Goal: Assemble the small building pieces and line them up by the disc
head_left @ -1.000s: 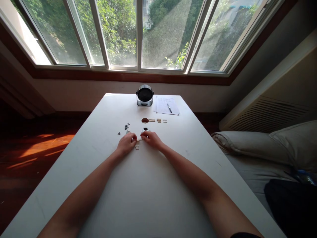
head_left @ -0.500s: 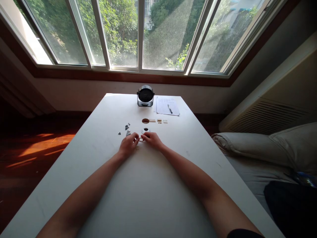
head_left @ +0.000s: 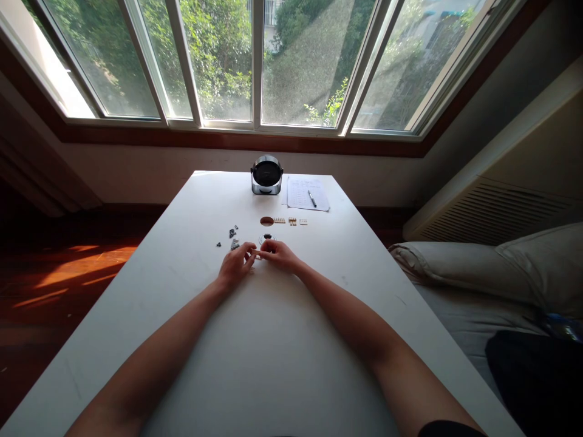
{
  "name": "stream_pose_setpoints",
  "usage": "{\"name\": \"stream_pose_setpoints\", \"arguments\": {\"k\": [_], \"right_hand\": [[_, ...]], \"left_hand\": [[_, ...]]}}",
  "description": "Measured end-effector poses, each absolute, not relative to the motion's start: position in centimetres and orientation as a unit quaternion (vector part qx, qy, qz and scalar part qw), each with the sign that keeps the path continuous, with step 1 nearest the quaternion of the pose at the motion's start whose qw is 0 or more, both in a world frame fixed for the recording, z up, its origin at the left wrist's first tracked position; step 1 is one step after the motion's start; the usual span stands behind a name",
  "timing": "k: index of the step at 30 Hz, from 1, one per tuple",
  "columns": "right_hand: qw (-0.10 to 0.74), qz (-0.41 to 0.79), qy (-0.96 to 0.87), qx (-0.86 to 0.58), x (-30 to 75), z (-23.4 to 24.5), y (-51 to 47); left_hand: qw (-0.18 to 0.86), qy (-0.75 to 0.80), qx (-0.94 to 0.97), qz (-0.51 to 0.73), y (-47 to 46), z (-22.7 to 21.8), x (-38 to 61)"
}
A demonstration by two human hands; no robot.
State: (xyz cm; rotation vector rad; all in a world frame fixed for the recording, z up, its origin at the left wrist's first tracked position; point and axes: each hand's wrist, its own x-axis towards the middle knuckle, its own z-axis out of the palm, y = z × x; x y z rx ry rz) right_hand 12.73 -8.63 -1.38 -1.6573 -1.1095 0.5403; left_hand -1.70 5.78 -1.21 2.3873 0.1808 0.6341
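Just on the near side of the silver-rimmed ring (head_left: 261,239), your left hand (head_left: 235,264) and right hand (head_left: 280,255) curl close about a small pale piece (head_left: 258,256); you can't tell whether either grips it. Dark pieces (head_left: 232,233) lie left of the ring, tan pieces (head_left: 279,220) beyond it, rightward.

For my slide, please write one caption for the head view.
Left hand and right hand close together by a small pale piece at a white table, window beyond.
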Motion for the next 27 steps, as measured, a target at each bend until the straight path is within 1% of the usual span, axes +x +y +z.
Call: {"name": "stream_pose_setpoints", "arguments": {"k": [5,11,20,27], "right_hand": [[0.518,0.232,-0.468,-0.677,12.67,-1.29,-8.67],[0.494,0.238,-0.482,-0.683,13.01,-1.49,-8.68],[0.517,0.232,-0.482,-0.669,12.90,-1.20,-8.88],[0.527,0.244,-0.476,-0.660,12.76,-1.05,-8.81]], "left_hand": [[0.312,0.071,0.915,0.246,5.95,-1.48,-1.66],[0.281,0.071,0.921,0.260,5.88,-1.56,-1.62],[0.324,0.057,0.912,0.245,5.49,-0.87,-1.87],[0.309,0.072,0.915,0.250,5.71,-1.11,-1.78]]}}
